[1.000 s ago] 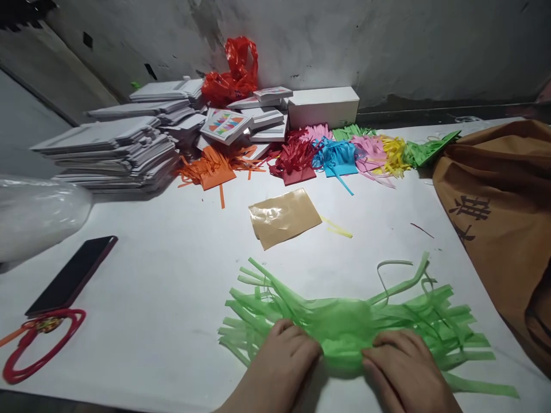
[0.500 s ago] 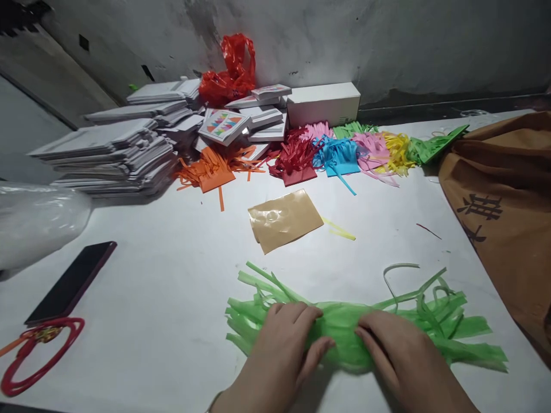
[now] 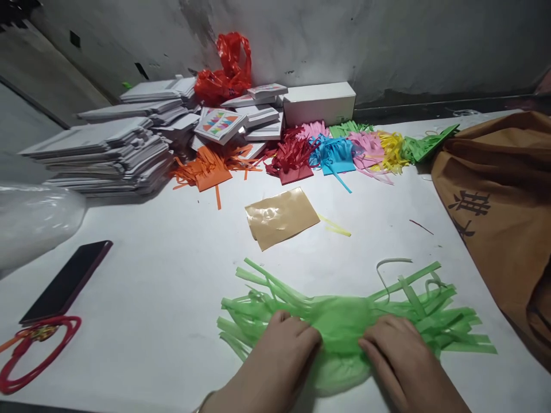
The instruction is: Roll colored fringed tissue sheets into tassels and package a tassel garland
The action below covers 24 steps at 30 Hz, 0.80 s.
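A green fringed tissue-paper sheet (image 3: 342, 321) lies spread across the white tabletop, its cut strips fanning out to both sides. At the left of its solid middle, my left hand (image 3: 286, 344) has its fingers curled and closed on the paper. Opposite it, my right hand (image 3: 394, 350) pinches the paper between thumb and fingers. Between my hands the sheet bulges toward me in a paler single layer, with a darker doubled part beyond. Just past the sheet lies a folded tan paper or film piece (image 3: 282, 218) with a shiny surface, and yellow strips (image 3: 334, 226) beside it.
Along the back are fringed bundles in orange (image 3: 214, 174), dark red (image 3: 296, 173), blue (image 3: 340, 166) and other colours. White flat packs (image 3: 103, 146) are stacked at left, near a phone (image 3: 66, 281) and red cord (image 3: 60, 353). Brown cloth (image 3: 512, 229) covers the right edge.
The near part of the green paper now bulges farther toward me. My left thumb has tucked in from its stretched position, and my fingers have closed on the sheet. The view shifted slightly.
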{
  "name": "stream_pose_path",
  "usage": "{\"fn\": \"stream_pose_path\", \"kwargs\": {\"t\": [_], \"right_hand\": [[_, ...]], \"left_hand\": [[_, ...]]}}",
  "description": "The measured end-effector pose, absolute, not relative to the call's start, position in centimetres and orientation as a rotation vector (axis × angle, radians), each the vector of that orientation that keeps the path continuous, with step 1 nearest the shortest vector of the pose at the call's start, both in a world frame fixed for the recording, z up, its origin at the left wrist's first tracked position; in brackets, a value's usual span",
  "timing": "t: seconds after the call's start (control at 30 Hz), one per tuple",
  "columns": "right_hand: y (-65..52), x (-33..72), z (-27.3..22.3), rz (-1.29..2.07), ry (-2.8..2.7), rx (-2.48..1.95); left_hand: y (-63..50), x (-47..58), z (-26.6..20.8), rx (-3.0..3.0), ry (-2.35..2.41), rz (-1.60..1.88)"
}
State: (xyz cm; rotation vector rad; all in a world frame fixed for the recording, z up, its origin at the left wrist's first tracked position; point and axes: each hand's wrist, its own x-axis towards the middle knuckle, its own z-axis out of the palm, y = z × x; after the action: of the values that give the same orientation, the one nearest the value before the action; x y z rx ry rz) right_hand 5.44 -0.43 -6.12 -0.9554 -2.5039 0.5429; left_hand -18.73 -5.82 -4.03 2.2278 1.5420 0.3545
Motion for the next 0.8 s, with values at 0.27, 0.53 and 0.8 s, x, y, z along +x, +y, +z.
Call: {"fn": "stream_pose_path", "kwargs": {"t": [0.27,0.53,0.8], "right_hand": [[2.5,2.6,-6.5,-0.05,-2.634,-1.197],[1.5,2.4,-5.4,0.046,-2.445,-0.613],[0.8,2.8,-7.4,0.014,-2.49,-0.479]], "left_hand": [[-0.8,-18.3,-2.1,2.037,1.783,-0.18],[-0.2,-18.3,-2.0,2.036,1.797,-0.245],[-1.8,-22.2,0.1,2.041,1.625,-0.208]]}}
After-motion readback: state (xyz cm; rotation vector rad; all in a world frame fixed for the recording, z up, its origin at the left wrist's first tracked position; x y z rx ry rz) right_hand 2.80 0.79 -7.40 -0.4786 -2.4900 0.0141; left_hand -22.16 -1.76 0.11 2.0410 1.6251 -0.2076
